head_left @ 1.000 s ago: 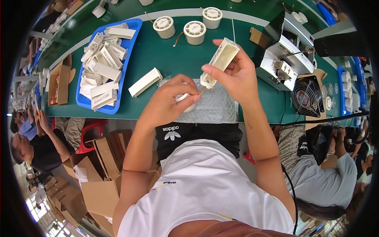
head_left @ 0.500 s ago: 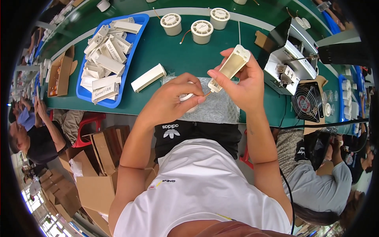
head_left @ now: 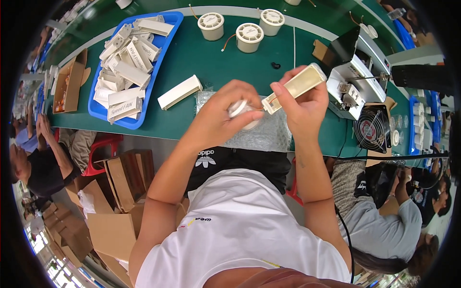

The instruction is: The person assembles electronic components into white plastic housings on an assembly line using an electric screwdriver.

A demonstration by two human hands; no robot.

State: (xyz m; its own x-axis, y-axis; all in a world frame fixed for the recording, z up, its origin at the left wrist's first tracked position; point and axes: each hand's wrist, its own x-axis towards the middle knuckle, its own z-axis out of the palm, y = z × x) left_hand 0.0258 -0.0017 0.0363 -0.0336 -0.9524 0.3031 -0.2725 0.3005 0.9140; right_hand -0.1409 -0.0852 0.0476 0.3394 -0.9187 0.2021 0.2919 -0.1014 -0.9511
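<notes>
My right hand (head_left: 307,108) is closed around a long off-white plastic housing (head_left: 302,85), hollow side up and tilted toward the upper right. My left hand (head_left: 223,115) is closed around a white round unit (head_left: 238,108), mostly hidden by the fingers. Between the left thumb and fingertips, a thin orange-brown wire (head_left: 259,109) runs to the lower end of the housing. Below both hands lies a sheet of bubble wrap (head_left: 269,134). A similar empty housing (head_left: 180,92) rests on the green table, left of my left hand.
A blue tray (head_left: 169,45) of white housings stands left. Several round white units (head_left: 249,37) with wires sit at the back, near a small black piece (head_left: 275,65). At right are a metal-cased machine (head_left: 357,67) and a black fan (head_left: 372,127). An open cardboard box (head_left: 72,93) stands far left.
The housing has swung to a flatter tilt, its far end moving right and down. My left hand has shifted slightly right with the round unit and wire. The small black piece has come into sight.
</notes>
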